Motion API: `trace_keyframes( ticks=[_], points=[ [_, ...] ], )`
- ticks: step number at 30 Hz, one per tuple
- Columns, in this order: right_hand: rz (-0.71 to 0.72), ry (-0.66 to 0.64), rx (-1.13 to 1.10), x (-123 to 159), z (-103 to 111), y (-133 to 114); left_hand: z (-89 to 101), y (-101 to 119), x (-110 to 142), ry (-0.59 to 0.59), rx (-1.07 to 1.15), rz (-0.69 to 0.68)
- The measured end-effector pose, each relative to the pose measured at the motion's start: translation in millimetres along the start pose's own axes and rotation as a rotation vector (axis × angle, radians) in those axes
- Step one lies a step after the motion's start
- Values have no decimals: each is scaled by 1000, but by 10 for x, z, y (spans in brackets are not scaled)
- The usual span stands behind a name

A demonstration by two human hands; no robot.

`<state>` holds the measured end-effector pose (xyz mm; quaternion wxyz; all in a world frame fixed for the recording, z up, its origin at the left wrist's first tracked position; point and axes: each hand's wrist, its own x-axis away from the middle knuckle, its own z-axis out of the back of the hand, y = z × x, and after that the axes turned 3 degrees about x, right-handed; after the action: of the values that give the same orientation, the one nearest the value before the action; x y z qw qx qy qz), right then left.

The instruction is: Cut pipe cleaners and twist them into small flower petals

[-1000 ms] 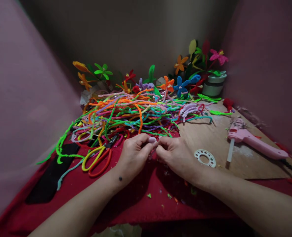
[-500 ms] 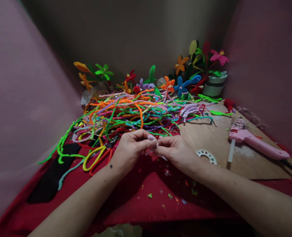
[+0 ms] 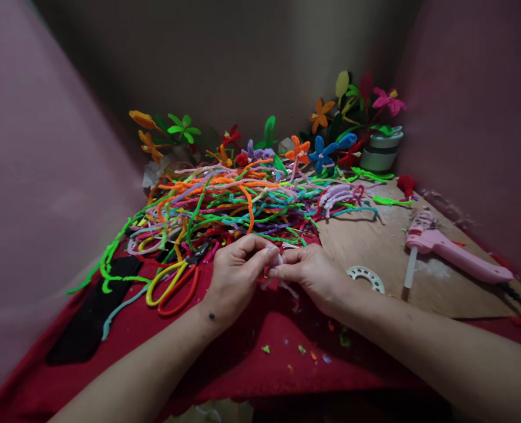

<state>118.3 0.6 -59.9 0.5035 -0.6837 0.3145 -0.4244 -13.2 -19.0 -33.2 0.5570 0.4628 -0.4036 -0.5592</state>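
Close together above the red cloth, my left hand (image 3: pixel 238 276) and my right hand (image 3: pixel 311 273) both pinch a pale lilac pipe cleaner (image 3: pixel 290 289). Its loose end hangs below the right fingers, and the part between the fingertips is mostly hidden. Just behind my hands lies a heap of coloured pipe cleaners (image 3: pixel 225 202). To the left of my left hand rest scissors (image 3: pixel 165 285) with one yellow and one red handle loop.
A pink glue gun (image 3: pixel 458 252) lies on a wooden board (image 3: pixel 352 241) at the right, near a white ring with holes (image 3: pixel 366 279). At the left is a flat black object (image 3: pixel 84 323). Pipe-cleaner flowers (image 3: pixel 322 154) and a pale pot (image 3: pixel 379 155) stand behind.
My fingers have shifted slightly around the pale pipe cleaner, and more of its loose end now shows under my right hand. My left wrist has turned and moved a little right.
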Motion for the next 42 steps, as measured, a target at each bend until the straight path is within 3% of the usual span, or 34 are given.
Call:
trace_keyframes(
  ticks=[2, 9, 19, 24, 30, 33, 37, 42],
  points=[
    [-15, 2, -6, -3, 12, 0, 27, 6, -38, -40, 15, 42],
    [8, -30, 22, -16, 43, -15, 150, 5, -152, -368, 152, 237],
    [-12, -168, -21, 2, 37, 16, 154, 89, -105, -481, -61, 159],
    [-38, -163, -19, 35, 13, -7, 165, 79, -104, -546, -161, 138],
    [-6, -128, -9, 40, 17, -40, 145, 68, -108, -492, -37, 175],
    [-11, -89, -26, 36, 35, -58, 133, 47, -111, -391, 119, 196],
    [-19, -43, -11, 43, 42, -68, 121, 23, -116, -237, 135, 194],
    [-34, -39, -23, 46, 34, -68, 101, 20, -111, -283, 185, 221]
  ],
)
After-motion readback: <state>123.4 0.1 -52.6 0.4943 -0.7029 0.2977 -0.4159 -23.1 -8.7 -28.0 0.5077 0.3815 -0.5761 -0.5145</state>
